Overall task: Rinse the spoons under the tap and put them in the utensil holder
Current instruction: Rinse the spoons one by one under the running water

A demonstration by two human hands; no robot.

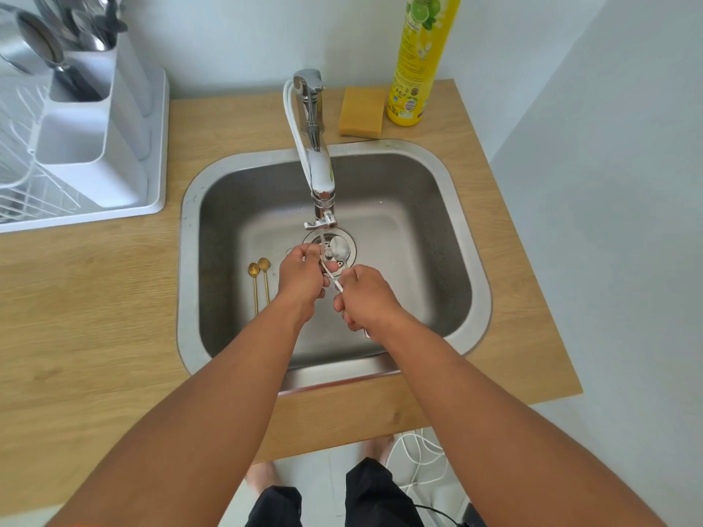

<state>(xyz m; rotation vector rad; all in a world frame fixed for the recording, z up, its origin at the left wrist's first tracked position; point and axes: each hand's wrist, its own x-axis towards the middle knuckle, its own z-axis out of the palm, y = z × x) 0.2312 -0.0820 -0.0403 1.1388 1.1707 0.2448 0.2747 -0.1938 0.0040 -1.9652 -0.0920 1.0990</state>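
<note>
A silver spoon is held over the drain of the steel sink, its bowl right below the tap where a thin stream of water falls. My right hand grips the spoon's handle. My left hand pinches the spoon's neck just behind the bowl. Two gold spoons lie side by side on the sink floor, left of my left hand. The white utensil holder stands at the far left in the dish rack and holds several utensils in its back compartment.
A white wire dish rack on its tray fills the left counter. Behind the sink sit a yellow sponge and a tall yellow detergent bottle. The wooden counter surrounds the sink. A wall rises at the right.
</note>
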